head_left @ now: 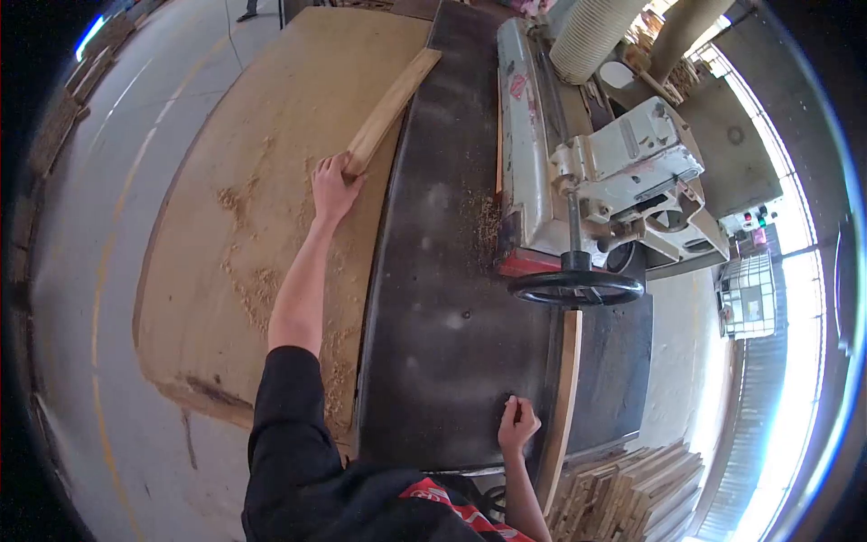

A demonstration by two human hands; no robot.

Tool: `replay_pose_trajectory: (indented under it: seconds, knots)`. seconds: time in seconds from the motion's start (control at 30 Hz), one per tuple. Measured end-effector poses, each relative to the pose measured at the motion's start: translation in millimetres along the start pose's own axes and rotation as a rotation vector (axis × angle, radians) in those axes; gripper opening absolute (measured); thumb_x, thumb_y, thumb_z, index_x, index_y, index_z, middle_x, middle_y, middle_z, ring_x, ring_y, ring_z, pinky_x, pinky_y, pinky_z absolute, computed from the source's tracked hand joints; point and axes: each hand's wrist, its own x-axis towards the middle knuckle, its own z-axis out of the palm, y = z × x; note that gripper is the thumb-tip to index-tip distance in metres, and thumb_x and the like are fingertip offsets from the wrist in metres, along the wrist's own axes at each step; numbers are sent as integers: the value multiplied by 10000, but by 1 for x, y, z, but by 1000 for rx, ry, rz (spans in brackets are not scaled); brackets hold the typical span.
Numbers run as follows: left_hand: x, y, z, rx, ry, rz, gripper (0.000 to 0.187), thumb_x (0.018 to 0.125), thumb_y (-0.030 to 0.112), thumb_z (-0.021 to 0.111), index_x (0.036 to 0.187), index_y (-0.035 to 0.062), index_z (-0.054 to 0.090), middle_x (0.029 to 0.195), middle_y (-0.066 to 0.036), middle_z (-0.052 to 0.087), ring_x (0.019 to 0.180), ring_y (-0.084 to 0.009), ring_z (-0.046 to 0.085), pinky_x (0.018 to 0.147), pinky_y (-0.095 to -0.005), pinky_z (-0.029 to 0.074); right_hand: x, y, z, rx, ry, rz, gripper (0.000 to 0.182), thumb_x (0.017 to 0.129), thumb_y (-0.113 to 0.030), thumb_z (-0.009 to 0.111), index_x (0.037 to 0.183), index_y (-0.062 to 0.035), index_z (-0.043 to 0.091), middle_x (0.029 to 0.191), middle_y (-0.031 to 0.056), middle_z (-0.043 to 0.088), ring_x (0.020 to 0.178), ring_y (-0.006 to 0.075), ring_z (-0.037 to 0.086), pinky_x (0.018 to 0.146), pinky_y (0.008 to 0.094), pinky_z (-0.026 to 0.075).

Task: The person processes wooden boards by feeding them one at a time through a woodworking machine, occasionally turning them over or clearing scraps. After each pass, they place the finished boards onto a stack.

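Dark steel machine table [452, 298] runs down centre, sawdust scattered near its far right edge. Pale, red-trimmed machine housing [578, 172] stands along table's right edge. Black handwheel [575, 287] juts from housing's near end. Ribbed dust-extraction hose [591, 36] rises above housing at top. Large plywood sheet [262, 208] lies left of table, wood shavings [257, 289] strewn over it. Stack of wood strips [632, 492] sits at lower right, below table's near corner. Grey concrete floor [99, 271] at left with yellow line.
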Motion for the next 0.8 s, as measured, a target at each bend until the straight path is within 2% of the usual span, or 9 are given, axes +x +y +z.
replay_pose_trajectory:
  seconds: [0.07, 0.1, 0.33, 0.4, 0.5, 0.6, 0.7, 0.8]
  knots:
    - [2, 2, -1, 7, -8, -68, 644, 770, 283, 896, 1320, 44, 661, 1270, -157, 707, 1298, -377, 580, 1145, -480, 433, -1, 4, 5, 32, 24, 24, 197, 1017, -146, 710, 873, -14, 686, 607, 62, 599, 500, 91, 531, 494, 278, 414]
    - [1, 6, -1, 7, -15, -100, 660, 767, 286, 899, 1327, 34, 653, 1284, -161, 701, 1306, -379, 575, 1151, -481, 430, 0, 6, 6, 32, 17, 10, 226, 1041, -118, 677, 837, -21, 670, 604, 3, 608, 513, 50, 559, 477, 253, 406]
    - [2, 2, 6, 149, 0, -113, 711, 768, 309, 908, 1327, -30, 629, 1433, -215, 600, 1431, -388, 464, 1216, -470, 388, -1, 8, 8, 106, 30, 47, 228, 1045, -100, 671, 832, -15, 667, 595, -10, 586, 515, 28, 541, 478, 234, 398]
    - [3, -2, 8, 115, -23, -109, 715, 765, 310, 912, 1325, -34, 630, 1446, -223, 586, 1443, -391, 450, 1221, -467, 387, -1, 8, 6, 111, 27, 67, 217, 1035, -124, 686, 851, -9, 686, 595, 27, 609, 503, 61, 558, 487, 256, 419]
    - [6, -1, 4, 96, -77, -126, 703, 761, 304, 914, 1314, -31, 639, 1468, -213, 576, 1435, -389, 458, 1216, -463, 391, -2, 9, 8, 78, 38, 54, 221, 1035, -134, 685, 854, -8, 694, 589, 45, 614, 497, 75, 564, 489, 269, 430]
    - [9, -5, 5, 19, -25, -82, 633, 770, 317, 940, 1212, -23, 640, 1405, -194, 606, 1376, -381, 505, 1173, -472, 421, -2, 9, 7, 64, 29, 47, 227, 1039, -131, 676, 847, -11, 694, 584, 44, 613, 502, 72, 571, 489, 272, 435]
    - [10, -7, 8, -37, 32, -43, 664, 729, 256, 943, 1224, -23, 600, 1363, -193, 606, 1348, -395, 517, 1140, -466, 438, 1, 5, 4, 69, 10, 65, 221, 1038, -129, 678, 852, -11, 698, 588, 44, 620, 506, 72, 577, 492, 271, 440]
    - [10, -6, 8, -26, 12, 5, 684, 772, 282, 941, 1274, -7, 578, 1355, -188, 607, 1299, -381, 556, 1111, -458, 459, 0, 2, 5, 66, 8, 85, 210, 1035, -125, 681, 862, -9, 702, 596, 47, 628, 509, 72, 580, 494, 269, 442]
